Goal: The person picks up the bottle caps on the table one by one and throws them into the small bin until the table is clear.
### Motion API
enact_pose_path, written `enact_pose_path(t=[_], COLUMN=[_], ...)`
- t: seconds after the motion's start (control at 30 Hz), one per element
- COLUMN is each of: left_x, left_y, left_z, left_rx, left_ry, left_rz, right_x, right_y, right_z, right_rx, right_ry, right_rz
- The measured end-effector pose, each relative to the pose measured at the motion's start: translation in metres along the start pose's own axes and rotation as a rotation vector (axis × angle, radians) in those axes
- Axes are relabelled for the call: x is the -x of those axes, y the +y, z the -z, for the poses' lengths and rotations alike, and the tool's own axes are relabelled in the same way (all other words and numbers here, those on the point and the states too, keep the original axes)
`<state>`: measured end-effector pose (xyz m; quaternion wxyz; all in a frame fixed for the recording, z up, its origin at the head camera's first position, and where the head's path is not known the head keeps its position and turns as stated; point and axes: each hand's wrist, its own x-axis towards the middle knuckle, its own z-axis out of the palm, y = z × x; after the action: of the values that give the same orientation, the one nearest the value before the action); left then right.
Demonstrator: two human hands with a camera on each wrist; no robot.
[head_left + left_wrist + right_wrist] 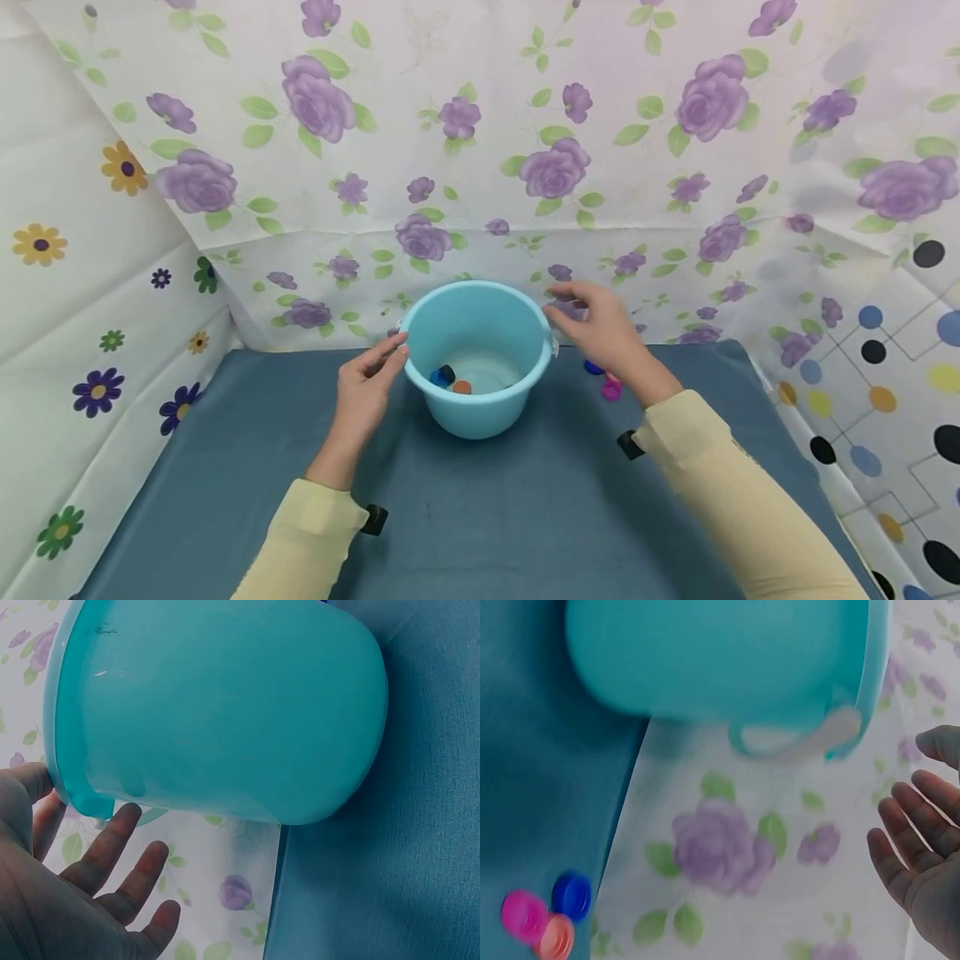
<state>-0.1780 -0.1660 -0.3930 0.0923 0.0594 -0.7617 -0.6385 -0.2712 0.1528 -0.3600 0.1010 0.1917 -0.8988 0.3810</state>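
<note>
A light blue bucket [472,412] stands upright on the blue cloth. Small round pieces lie inside it, among them a blue one [438,379], a black one [447,372] and an orange one [462,387]; they look like bottle caps. My left hand [367,387] touches the rim's left side with thumb and fingertips, the other fingers spread loosely, as the left wrist view [82,877] shows. To the right of the rim, my right hand [600,325] is held apart from the bucket, fingers loosely bent around nothing.
Blue [571,897], pink [524,916] and orange [554,937] caps lie on the cloth right of the bucket, partly under my right wrist in the head view. A pale bucket handle [810,742] hangs at the rim. Flowered sheeting [465,192] rises behind the cloth [480,517].
</note>
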Motion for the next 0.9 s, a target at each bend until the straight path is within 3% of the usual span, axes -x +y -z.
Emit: enact_pose_path(t=[0.2,0.7,0.9], left_x=[-0.001,0.000,0.000], left_y=[0.000,0.002,0.003], left_z=[-0.002,-0.003,-0.003], left_rx=[0.006,-0.016,-0.018], left_ry=[0.006,0.008,0.024], left_rz=[0.003,0.008,-0.002], right_x=[0.010,0.042,0.051], right_y=[0.033,0.125,0.152], right_z=[0.019,0.030,0.028], right_rx=[0.039,0.106,0.149], right_ry=[0.099,0.164,0.148], right_rz=[-0.007,-0.199,-0.256])
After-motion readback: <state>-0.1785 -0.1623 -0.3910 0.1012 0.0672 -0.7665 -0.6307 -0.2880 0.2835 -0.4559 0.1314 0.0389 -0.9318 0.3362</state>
